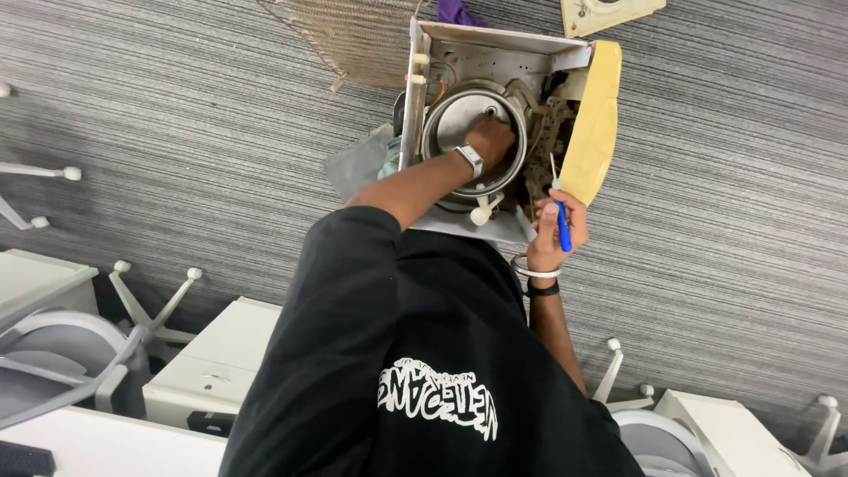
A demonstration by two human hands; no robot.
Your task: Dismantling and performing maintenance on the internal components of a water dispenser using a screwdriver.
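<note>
An opened white appliance housing lies on the grey striped carpet with a round metal drum inside it. My left hand, a watch on its wrist, reaches into the drum with the fingers curled against its bottom; what they grip is hidden. My right hand, with bands on the wrist, holds a blue-handled screwdriver just right of the drum, tip up, near exposed wiring and a yellowed side panel. A white knob sticks out below the drum.
A woven mesh panel and a purple cloth lie beyond the housing, and a beige part lies at top right. White cabinets and chair bases stand at the lower left and lower right.
</note>
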